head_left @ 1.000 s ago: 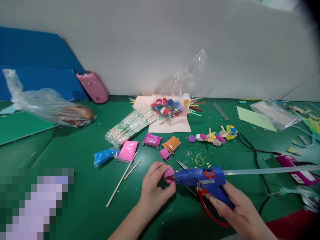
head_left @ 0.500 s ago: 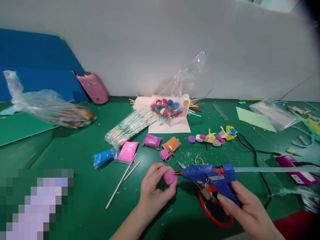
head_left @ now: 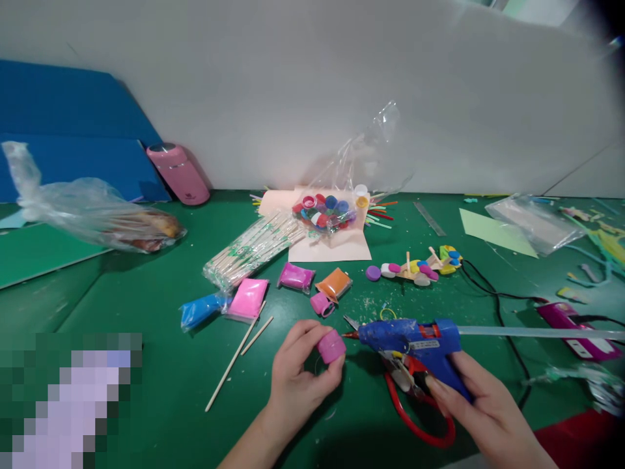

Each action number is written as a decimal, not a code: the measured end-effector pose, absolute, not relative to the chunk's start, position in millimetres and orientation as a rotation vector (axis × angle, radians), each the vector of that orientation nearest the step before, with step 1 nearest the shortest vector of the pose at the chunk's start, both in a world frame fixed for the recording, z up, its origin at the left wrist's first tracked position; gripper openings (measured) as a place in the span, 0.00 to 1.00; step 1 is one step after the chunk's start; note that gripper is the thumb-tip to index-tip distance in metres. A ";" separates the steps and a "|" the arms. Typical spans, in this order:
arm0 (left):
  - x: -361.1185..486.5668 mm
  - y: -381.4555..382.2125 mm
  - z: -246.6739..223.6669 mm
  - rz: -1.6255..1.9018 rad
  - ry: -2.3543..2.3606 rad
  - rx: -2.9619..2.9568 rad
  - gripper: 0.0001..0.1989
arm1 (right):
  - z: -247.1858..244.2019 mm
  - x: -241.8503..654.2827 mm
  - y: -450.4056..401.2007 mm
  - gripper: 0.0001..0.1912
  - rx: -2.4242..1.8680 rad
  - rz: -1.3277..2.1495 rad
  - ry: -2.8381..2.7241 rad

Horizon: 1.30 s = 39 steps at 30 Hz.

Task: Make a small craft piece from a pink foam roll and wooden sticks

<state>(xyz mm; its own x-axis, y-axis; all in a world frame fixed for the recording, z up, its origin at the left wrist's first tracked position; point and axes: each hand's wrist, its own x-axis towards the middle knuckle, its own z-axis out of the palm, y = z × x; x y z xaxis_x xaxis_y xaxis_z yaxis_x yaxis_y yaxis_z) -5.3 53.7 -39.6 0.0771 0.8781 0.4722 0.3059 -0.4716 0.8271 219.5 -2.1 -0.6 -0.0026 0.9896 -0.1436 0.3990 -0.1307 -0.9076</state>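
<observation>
Between thumb and fingers, my left hand (head_left: 303, 371) pinches a pink bottle cap (head_left: 331, 346). My right hand (head_left: 481, 404) grips the handle of a blue glue gun (head_left: 410, 339), its nozzle just to the right of the cap. A long translucent glue stick (head_left: 532, 333) sticks out of the gun's rear. Under the gun lie red-handled scissors (head_left: 415, 423), partly hidden by it. Another pink cap piece (head_left: 322, 304) lies beyond my left hand, beside an orange clay packet (head_left: 334, 284).
Pink (head_left: 248, 298) and blue (head_left: 202, 311) packets lie left, near two wooden sticks (head_left: 234, 358). Behind are bagged sticks (head_left: 254, 249) and a bag of bottle caps (head_left: 327, 212). A colourful cap-and-stick model (head_left: 415, 268) sits beyond the gun. A black cord runs to a magenta power strip (head_left: 576, 332).
The glue gun's nozzle has drawn slightly to the right, away from the pink cap. My left hand still holds the cap, now turned a little. The view has shifted slightly.
</observation>
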 end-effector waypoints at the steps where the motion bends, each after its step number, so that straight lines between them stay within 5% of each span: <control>1: -5.5 53.7 -39.6 1.405 1.170 1.826 0.16 | -2.4 218.8 -3.7 0.17 -1.611 1.120 -1.377; 39: -9.8 53.7 -41.3 1.361 0.940 1.535 0.19 | 0.0 210.7 -5.0 0.14 -1.601 1.210 -1.031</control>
<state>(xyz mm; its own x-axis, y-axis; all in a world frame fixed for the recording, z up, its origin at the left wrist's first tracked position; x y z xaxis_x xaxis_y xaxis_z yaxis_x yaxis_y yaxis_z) -9.8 53.7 -41.3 0.1225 0.9298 0.3472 -0.0038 -0.3493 0.9370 210.7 -5.0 0.0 0.1892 0.9447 -0.2677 0.1142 -0.2920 -0.9496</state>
